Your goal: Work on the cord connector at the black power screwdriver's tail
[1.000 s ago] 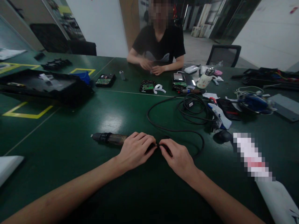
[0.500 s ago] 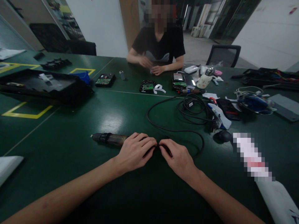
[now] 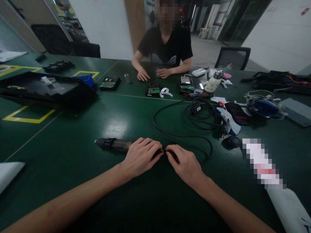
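A dark electric screwdriver lies on its side on the green table, tip pointing left. My left hand is wrapped over its rear end. My right hand pinches the black cable where it meets the tool, fingertips almost touching those of the left hand. The cable loops away to the right and back toward a coil.
A person in a black shirt sits across the table, both hands on the tabletop. Circuit boards, a black tray, a blue bin, tools and cables lie around. A white object sits at the right.
My hands have stayed put on the tool and cable. The person opposite has lowered one hand flat onto the table, further to the left.
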Tool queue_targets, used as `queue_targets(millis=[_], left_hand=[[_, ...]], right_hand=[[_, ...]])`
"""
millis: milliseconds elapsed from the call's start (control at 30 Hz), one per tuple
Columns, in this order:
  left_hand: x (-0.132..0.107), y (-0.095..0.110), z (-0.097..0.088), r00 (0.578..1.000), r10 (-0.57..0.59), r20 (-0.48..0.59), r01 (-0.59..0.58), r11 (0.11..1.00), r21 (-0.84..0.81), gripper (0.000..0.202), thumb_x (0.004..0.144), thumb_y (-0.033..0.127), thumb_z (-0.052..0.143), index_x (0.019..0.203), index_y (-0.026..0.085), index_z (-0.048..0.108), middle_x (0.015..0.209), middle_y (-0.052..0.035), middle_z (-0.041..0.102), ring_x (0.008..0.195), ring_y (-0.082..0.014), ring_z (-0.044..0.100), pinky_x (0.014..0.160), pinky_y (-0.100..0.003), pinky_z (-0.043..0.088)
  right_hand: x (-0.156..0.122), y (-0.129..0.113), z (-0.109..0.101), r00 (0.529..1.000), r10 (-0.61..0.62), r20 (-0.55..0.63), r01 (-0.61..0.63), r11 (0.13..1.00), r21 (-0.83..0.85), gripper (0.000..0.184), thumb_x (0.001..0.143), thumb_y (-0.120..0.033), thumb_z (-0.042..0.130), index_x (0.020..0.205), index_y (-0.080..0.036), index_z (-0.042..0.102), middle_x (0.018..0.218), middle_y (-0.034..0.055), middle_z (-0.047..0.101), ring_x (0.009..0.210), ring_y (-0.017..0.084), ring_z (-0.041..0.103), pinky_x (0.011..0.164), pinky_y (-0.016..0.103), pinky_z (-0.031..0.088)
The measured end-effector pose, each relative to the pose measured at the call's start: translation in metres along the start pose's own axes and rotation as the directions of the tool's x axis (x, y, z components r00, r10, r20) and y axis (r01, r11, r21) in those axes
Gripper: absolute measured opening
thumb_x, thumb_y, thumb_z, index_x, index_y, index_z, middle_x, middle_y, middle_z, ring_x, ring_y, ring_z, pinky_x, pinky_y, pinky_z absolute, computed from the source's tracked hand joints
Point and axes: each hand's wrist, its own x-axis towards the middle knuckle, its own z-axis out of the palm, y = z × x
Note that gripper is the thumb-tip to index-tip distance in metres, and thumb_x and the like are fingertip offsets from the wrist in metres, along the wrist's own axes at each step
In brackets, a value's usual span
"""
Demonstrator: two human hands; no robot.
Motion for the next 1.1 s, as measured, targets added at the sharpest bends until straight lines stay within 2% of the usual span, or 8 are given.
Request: queue_targets(millis=[133,300,467,633,767,967,1100], left_hand=[[-0.0013,-0.0006,0.0006,0.999,0.044,0.012,-0.043,0.999,-0.027,0.023,0.102,0.033,0.056,0.122,0.025,0.063,0.121,-0.0011,0.072,0.107,-0.0215,0.066,0.085,-0.039,0.043],[-0.0014,-0.0008,0.0017,1.0,-0.005,-0.007,0.005,1.0,-0.017,0.019,0.103,0.038,0.057,0.111,0.022,0.065,0.114,-0.0023,0.074,0.099,-0.0204,0.067,0.083,-0.038,0.044],[-0.0008,-0.0005,0.0006,0.999,0.036,-0.003,-0.036,0.999,-0.038,0.024,0.102,0.034,0.056,0.123,0.025,0.064,0.122,-0.0014,0.073,0.107,-0.021,0.066,0.086,-0.038,0.045],[-0.0001,-0.0004,0.0005,1.0,-0.008,-0.014,0.008,1.0,-0.007,0.02,0.103,0.038,0.057,0.111,0.022,0.067,0.111,-0.0029,0.075,0.096,-0.0198,0.068,0.081,-0.037,0.045],[0.0,-0.0003,-0.001,0.999,0.038,0.001,-0.038,0.999,-0.028,0.025,0.101,0.035,0.057,0.123,0.025,0.064,0.121,-0.0017,0.073,0.106,-0.0209,0.066,0.084,-0.038,0.045],[0.0005,-0.0002,0.0001,1.0,-0.007,-0.011,0.007,1.0,0.001,0.02,0.103,0.039,0.056,0.109,0.022,0.066,0.11,-0.0022,0.074,0.094,-0.0195,0.067,0.08,-0.037,0.044],[0.0,-0.0009,-0.0001,0.999,0.048,-0.002,-0.048,0.999,-0.013,0.025,0.101,0.035,0.057,0.122,0.025,0.065,0.12,-0.0028,0.073,0.104,-0.0211,0.067,0.084,-0.038,0.046]], right_hand=[[0.0002,-0.0005,-0.0007,1.0,0.006,0.012,-0.006,1.0,0.006,0.015,0.106,-0.021,0.052,0.118,-0.025,0.06,0.11,0.004,0.07,0.095,0.022,0.07,0.085,0.035,0.056],[0.0006,-0.0016,-0.0023,1.0,-0.007,0.005,0.007,1.0,-0.001,0.015,0.105,-0.021,0.053,0.117,-0.025,0.061,0.108,0.0042,0.07,0.092,0.021,0.07,0.082,0.035,0.057],[0.0004,-0.0014,-0.0018,1.0,-0.003,0.011,0.003,1.0,0.007,0.016,0.106,-0.021,0.051,0.119,-0.026,0.06,0.11,0.0043,0.07,0.094,0.022,0.07,0.083,0.036,0.057],[0.0001,-0.0014,-0.0013,1.0,-0.006,-0.003,0.006,1.0,0.009,0.016,0.106,-0.022,0.051,0.118,-0.025,0.061,0.11,0.0043,0.071,0.091,0.021,0.07,0.081,0.035,0.057],[0.0001,-0.0017,-0.0017,1.0,-0.001,0.0,0.001,1.0,0.009,0.016,0.106,-0.021,0.051,0.118,-0.025,0.06,0.109,0.0039,0.07,0.091,0.021,0.07,0.083,0.036,0.057],[0.0002,-0.0014,-0.0018,1.0,-0.007,-0.004,0.007,1.0,-0.005,0.017,0.105,-0.021,0.052,0.119,-0.025,0.06,0.109,0.0042,0.071,0.092,0.021,0.071,0.082,0.035,0.058],[0.0002,-0.0012,-0.0013,1.0,-0.012,-0.001,0.012,1.0,-0.004,0.016,0.105,-0.021,0.052,0.118,-0.025,0.06,0.109,0.0045,0.071,0.093,0.022,0.071,0.083,0.036,0.058]])
